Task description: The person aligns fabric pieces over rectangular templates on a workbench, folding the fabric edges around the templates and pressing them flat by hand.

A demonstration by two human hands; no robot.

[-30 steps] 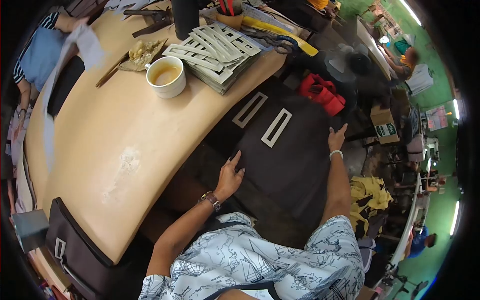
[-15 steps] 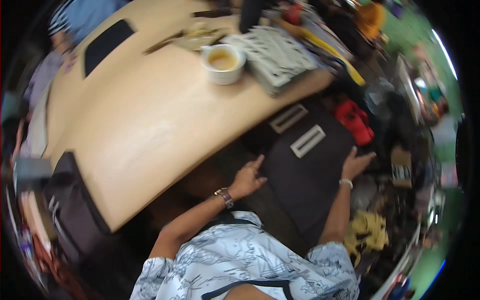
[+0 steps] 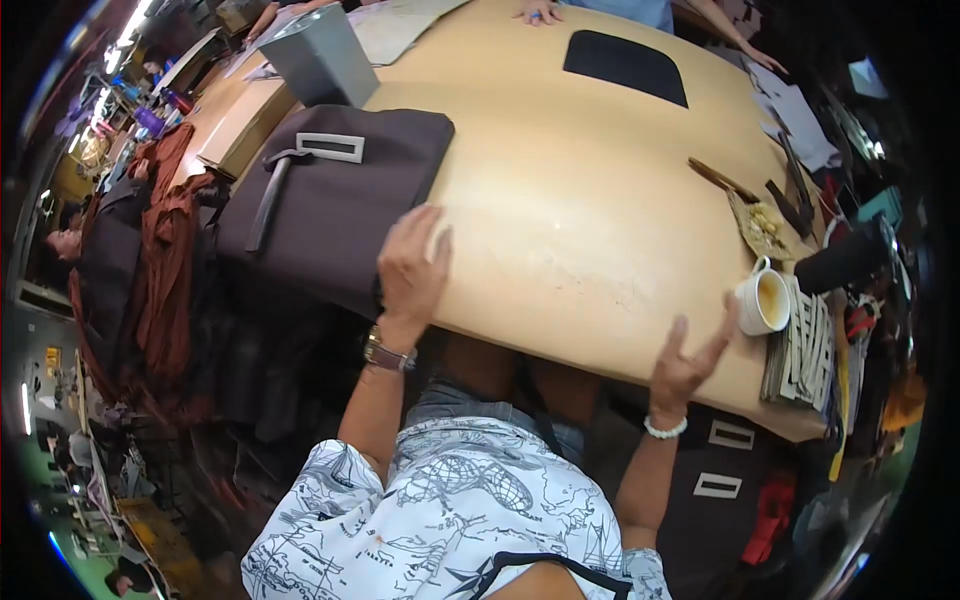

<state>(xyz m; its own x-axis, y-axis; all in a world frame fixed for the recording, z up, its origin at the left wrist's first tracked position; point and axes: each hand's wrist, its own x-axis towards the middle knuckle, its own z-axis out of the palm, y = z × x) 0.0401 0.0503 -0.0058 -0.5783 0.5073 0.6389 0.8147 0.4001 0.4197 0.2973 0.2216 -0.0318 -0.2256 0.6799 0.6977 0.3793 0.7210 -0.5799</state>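
Observation:
My left hand (image 3: 408, 268) is raised at the near table edge, fingers apart, with nothing in it. It is nearest to a dark brown panel (image 3: 345, 215), which lies on the table to its left. A pale rectangular frame (image 3: 331, 147) is on that panel, and a hammer-like tool (image 3: 270, 204) rests across it. My right hand (image 3: 688, 368) hovers by the table's right front edge, empty, thumb and fingers spread. Just beyond its fingertips stands a white cup (image 3: 763, 303) with a tan-yellow content.
A stack of pale frames (image 3: 800, 350) sits beside the cup. More dark panels (image 3: 715, 520) with pale frames are below the right table edge. A grey metal block (image 3: 322, 58), a black flat piece (image 3: 628, 68) and other people's hands (image 3: 538, 12) are around the wooden table (image 3: 560, 220).
My view has swung left, away from the dark panels below the table's right side. Both hands have lifted from beside those panels to the table's front edge.

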